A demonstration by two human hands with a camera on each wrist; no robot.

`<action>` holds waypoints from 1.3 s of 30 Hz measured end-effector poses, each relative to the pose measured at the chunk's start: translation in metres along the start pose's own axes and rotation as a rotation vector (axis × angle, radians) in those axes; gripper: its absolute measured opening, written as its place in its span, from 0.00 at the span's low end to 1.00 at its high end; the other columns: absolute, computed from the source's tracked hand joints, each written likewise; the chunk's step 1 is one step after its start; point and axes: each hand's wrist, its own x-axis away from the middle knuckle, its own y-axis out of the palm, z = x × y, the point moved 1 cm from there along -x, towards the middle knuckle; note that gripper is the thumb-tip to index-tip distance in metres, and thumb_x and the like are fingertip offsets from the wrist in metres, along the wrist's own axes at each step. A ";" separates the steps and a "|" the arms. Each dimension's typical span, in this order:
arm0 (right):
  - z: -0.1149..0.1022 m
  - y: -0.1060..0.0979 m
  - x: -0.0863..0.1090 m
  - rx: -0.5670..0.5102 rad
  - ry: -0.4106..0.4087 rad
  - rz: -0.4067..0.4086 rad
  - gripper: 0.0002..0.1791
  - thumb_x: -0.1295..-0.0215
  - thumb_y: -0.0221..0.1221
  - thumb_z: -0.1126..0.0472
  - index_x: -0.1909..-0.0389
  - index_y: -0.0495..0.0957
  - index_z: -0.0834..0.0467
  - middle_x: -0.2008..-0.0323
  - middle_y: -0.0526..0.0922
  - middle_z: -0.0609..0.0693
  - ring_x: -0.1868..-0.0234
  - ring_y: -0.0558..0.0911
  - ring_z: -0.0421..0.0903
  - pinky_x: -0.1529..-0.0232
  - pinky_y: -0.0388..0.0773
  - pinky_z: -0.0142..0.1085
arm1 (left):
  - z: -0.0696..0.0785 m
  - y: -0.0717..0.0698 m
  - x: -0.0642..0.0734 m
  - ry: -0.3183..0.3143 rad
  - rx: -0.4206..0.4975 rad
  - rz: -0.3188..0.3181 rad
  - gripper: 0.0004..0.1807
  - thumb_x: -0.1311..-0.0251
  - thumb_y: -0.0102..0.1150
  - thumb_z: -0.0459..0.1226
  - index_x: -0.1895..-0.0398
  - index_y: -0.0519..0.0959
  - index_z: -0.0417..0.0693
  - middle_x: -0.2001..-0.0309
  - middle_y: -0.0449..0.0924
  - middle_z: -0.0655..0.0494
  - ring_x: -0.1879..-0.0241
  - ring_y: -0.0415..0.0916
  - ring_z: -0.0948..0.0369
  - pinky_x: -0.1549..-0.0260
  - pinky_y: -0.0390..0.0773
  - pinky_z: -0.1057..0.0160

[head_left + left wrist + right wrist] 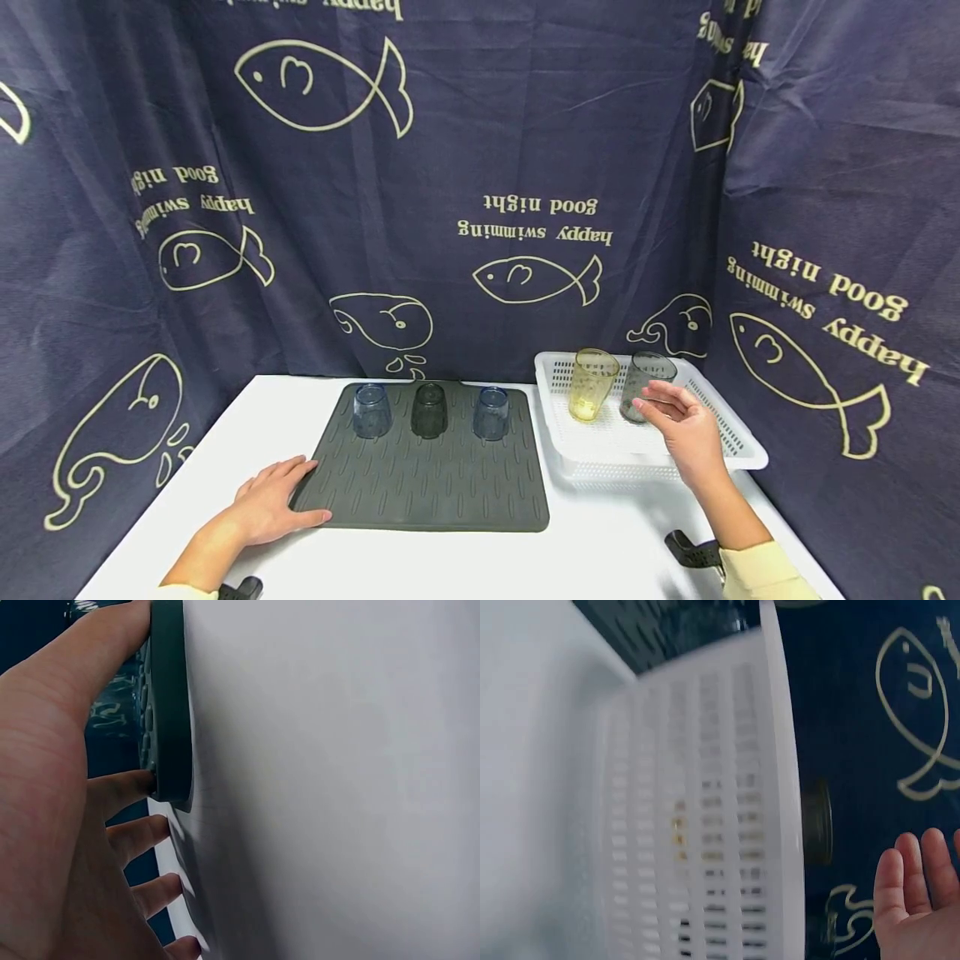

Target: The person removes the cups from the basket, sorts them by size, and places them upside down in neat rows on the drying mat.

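My left hand lies with fingers spread at the near left corner of a dark grey ribbed mat. In the left wrist view its thumb touches the mat's edge, and several fingertips reach the white tabletop. On the mat's far part stand two bluish glasses, one left and one right, with a dark glass between them. Over a white basket hovers my right hand, fingers loosely bent, holding nothing. Inside stand a yellow glass and a grey glass, partly behind that hand.
The basket's slotted wall rises between the tabletop and the glasses in the right wrist view. A dark blue curtain with fish drawings closes off the back and sides. White tabletop shows in front of the mat.
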 end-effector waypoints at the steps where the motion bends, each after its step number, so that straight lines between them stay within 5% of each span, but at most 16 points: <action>1: 0.002 -0.003 -0.005 0.019 0.015 0.021 0.18 0.40 0.72 0.67 0.49 0.81 0.57 0.61 0.87 0.34 0.60 0.86 0.28 0.57 0.81 0.19 | 0.000 0.000 0.000 -0.001 -0.001 -0.001 0.54 0.51 0.68 0.68 0.29 0.70 0.42 0.29 0.67 0.34 0.31 0.62 0.29 0.41 0.61 0.20; 6: 0.009 -0.015 -0.026 0.166 0.089 0.102 0.23 0.40 0.74 0.60 0.46 0.81 0.59 0.61 0.85 0.32 0.60 0.82 0.24 0.58 0.78 0.16 | 0.000 0.000 -0.001 -0.001 0.001 -0.006 0.54 0.50 0.68 0.68 0.28 0.70 0.42 0.28 0.66 0.33 0.31 0.61 0.28 0.40 0.60 0.20; 10: 0.012 -0.021 -0.040 0.312 0.130 0.119 0.32 0.40 0.74 0.54 0.38 0.77 0.63 0.50 0.84 0.43 0.59 0.77 0.22 0.58 0.75 0.15 | -0.002 0.004 -0.002 -0.004 0.012 -0.001 0.55 0.51 0.67 0.70 0.28 0.70 0.42 0.28 0.66 0.33 0.31 0.61 0.28 0.40 0.60 0.20; 16: 0.011 -0.022 -0.056 0.405 0.176 0.108 0.37 0.40 0.74 0.50 0.33 0.74 0.60 0.35 0.77 0.57 0.46 0.77 0.38 0.59 0.72 0.16 | -0.002 0.004 -0.003 -0.010 0.012 -0.004 0.55 0.51 0.67 0.70 0.28 0.69 0.42 0.28 0.66 0.33 0.30 0.60 0.27 0.39 0.59 0.19; 20: 0.013 -0.024 -0.067 0.445 0.182 0.082 0.41 0.40 0.74 0.49 0.30 0.70 0.60 0.31 0.73 0.62 0.34 0.75 0.57 0.48 0.78 0.30 | 0.001 -0.001 -0.002 -0.021 0.006 -0.028 0.54 0.49 0.67 0.68 0.27 0.69 0.42 0.28 0.65 0.33 0.30 0.59 0.27 0.38 0.58 0.20; 25: 0.019 -0.029 -0.080 0.493 0.183 0.043 0.46 0.41 0.74 0.49 0.26 0.65 0.62 0.28 0.67 0.69 0.29 0.70 0.67 0.35 0.73 0.56 | 0.000 0.000 -0.001 -0.015 0.007 -0.014 0.54 0.50 0.68 0.68 0.28 0.69 0.41 0.28 0.66 0.33 0.30 0.60 0.28 0.38 0.58 0.20; 39: 0.034 -0.037 -0.101 0.523 0.269 -0.079 0.58 0.43 0.74 0.45 0.20 0.51 0.63 0.24 0.56 0.73 0.24 0.59 0.69 0.27 0.64 0.62 | 0.000 -0.001 -0.001 -0.013 0.014 -0.018 0.53 0.49 0.68 0.67 0.28 0.69 0.42 0.28 0.65 0.33 0.30 0.59 0.28 0.39 0.58 0.19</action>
